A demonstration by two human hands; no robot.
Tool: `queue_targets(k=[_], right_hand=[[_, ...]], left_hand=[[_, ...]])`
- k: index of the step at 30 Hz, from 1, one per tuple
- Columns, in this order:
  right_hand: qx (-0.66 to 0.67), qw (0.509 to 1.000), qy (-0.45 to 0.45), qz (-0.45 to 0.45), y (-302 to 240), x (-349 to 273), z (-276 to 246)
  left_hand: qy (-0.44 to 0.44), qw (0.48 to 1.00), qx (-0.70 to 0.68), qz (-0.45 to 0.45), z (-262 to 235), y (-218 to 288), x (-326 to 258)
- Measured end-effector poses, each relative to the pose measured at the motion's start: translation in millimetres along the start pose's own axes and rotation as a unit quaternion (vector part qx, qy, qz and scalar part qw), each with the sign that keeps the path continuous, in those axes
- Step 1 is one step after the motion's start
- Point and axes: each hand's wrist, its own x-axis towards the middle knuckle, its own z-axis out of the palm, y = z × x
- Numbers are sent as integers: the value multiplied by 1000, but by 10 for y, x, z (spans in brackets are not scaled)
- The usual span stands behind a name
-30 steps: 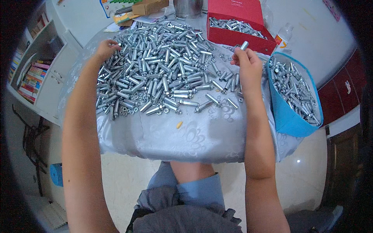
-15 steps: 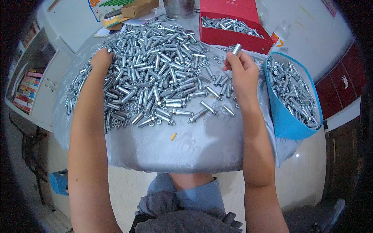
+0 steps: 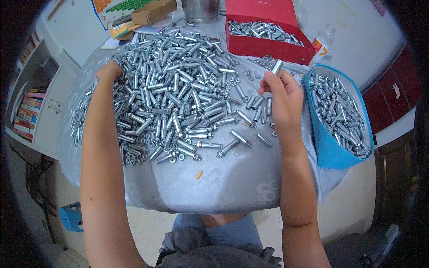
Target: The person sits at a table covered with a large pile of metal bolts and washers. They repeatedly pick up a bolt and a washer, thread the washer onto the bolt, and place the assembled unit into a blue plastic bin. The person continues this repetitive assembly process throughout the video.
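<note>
white bookshelf (image 3: 50,124), pale floor (image 3: 348,201)

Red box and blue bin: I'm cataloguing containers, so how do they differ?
The red box has a raised lid; the blue bin shows none. The blue bin's wall looks taller than the red box's. The blue bin sits nearer the person than the red box. Both hold metal bolts.

The cloth-covered bench (image 3: 214,192) bears heaped sleeve anchors (image 3: 165,89), loose hex nuts (image 3: 133,157), a red box (image 3: 268,48) and a steel pot (image 3: 201,11).
</note>
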Motion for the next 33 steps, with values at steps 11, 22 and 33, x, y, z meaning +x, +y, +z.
queue_targets(k=[11,22,33], right_hand=[[19,1000,10,17,-3,0,18],[33,999,15,-11,4,4,-24],[39,999,10,-3,103,35,-8]], left_hand=[[-8,993,22,112,33,-113,-101],[97,964,-205,140,6,-438,348],[62,862,-443,239,-375,-104,-1013]])
